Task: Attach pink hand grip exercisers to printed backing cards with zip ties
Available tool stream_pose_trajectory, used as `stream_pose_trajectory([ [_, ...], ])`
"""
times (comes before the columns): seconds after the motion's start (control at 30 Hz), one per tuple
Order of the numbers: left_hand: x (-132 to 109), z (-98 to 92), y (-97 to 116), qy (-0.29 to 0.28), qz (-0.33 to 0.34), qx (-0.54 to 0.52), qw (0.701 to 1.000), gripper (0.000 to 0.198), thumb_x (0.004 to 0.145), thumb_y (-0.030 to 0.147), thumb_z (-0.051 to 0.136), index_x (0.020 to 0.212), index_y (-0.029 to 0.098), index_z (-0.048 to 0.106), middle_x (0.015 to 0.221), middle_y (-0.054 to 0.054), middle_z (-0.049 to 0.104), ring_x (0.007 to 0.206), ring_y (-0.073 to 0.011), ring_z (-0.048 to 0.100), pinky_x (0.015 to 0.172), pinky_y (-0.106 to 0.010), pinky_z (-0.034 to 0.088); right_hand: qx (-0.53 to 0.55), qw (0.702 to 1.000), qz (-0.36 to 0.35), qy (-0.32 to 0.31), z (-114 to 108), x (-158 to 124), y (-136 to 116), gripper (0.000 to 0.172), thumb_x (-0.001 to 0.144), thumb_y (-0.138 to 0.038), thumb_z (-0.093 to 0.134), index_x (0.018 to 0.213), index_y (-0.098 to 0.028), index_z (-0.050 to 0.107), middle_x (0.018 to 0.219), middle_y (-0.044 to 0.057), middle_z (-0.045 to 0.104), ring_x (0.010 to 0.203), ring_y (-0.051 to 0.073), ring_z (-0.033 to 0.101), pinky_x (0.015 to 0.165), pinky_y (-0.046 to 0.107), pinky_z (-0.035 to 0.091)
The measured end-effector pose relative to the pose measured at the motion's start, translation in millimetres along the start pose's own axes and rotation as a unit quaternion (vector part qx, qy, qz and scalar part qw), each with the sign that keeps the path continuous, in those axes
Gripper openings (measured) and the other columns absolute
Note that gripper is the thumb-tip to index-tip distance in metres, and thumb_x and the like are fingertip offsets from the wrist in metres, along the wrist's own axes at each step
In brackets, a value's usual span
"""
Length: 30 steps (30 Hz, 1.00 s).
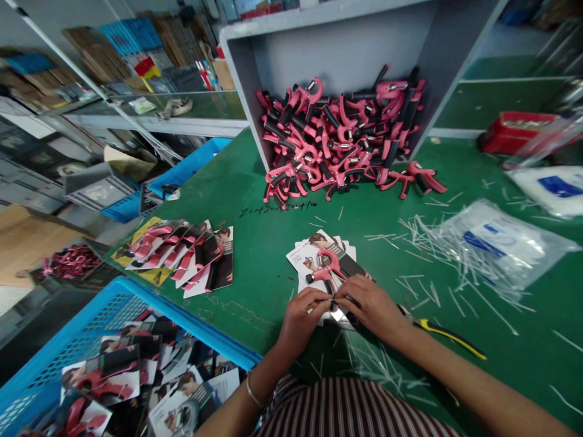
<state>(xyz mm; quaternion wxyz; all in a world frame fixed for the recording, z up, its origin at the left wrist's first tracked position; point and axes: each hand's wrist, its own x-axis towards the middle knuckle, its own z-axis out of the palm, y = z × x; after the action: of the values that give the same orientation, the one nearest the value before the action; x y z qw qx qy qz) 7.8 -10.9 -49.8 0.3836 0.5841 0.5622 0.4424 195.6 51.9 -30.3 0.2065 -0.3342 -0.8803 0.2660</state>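
My left hand (304, 314) and my right hand (368, 301) meet at the lower end of a red tool with black handles (328, 264). The tool lies on a small stack of printed cards (301, 258). Fingertips of both hands are pinched together at the black handles, and what lies between them is too small to make out. Just right of my right hand rest pliers with yellow and black handles (449, 335). Thin white ties (428, 243) are scattered to the right.
A grey bin (337, 57) of red tools (341, 139) lies on its side at the back. Carded tools (182, 252) overlap at the left. A blue crate (68, 337) holds more. At the right are plastic bags (505, 243) and a red box (514, 130).
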Motion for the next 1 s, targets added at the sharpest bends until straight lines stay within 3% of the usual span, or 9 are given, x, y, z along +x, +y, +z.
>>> stream_pose_trajectory([
  [0.37,0.1,-2.5,-1.9,-0.01,-0.009,-0.012,1.0,0.01,0.086,0.02,0.064,0.09,0.019,0.073,0.09,-0.006,0.071,0.087,-0.0185,0.065,0.081,-0.029,0.051,-0.01,1.0,0.0,0.007,2.0,2.3,-2.2,0.013,0.095,-0.026,0.056,0.087,-0.019,0.064,0.087,0.005,0.065,0.086,0.019,0.059,0.082,0.035,0.044],
  [0.6,-1.2,-5.7,3.1,0.014,-0.044,0.069,0.997,0.008,0.085,0.023,0.064,0.08,0.018,0.066,0.08,-0.002,0.068,0.074,-0.0156,0.062,0.072,-0.026,0.048,0.078,0.997,-0.009,0.016,6.0,6.0,-6.0,0.012,0.096,-0.021,0.052,0.091,-0.02,0.062,0.087,0.004,0.064,0.085,0.017,0.061,0.079,0.031,0.049],
  [0.8,-0.2,-14.8,19.8,-0.061,0.013,0.1,0.993,0.014,0.09,0.017,0.054,0.082,0.018,0.066,0.083,-0.003,0.067,0.081,-0.0162,0.061,0.077,-0.027,0.046,0.046,0.999,-0.015,-0.022,8.7,1.4,-9.6,0.01,0.097,-0.022,0.051,0.096,-0.019,0.06,0.091,0.007,0.063,0.088,0.019,0.06,0.082,0.033,0.049],
  [1.0,-1.2,-12.3,22.4,-0.028,0.059,0.108,0.992,0.017,0.09,0.018,0.052,0.078,0.018,0.063,0.081,-0.005,0.065,0.08,-0.018,0.06,0.077,-0.03,0.046,-0.007,0.999,-0.023,-0.021,9.0,-6.6,-15.8,0.015,0.098,-0.021,0.046,0.091,-0.019,0.059,0.089,0.007,0.062,0.085,0.018,0.059,0.078,0.03,0.048],
])
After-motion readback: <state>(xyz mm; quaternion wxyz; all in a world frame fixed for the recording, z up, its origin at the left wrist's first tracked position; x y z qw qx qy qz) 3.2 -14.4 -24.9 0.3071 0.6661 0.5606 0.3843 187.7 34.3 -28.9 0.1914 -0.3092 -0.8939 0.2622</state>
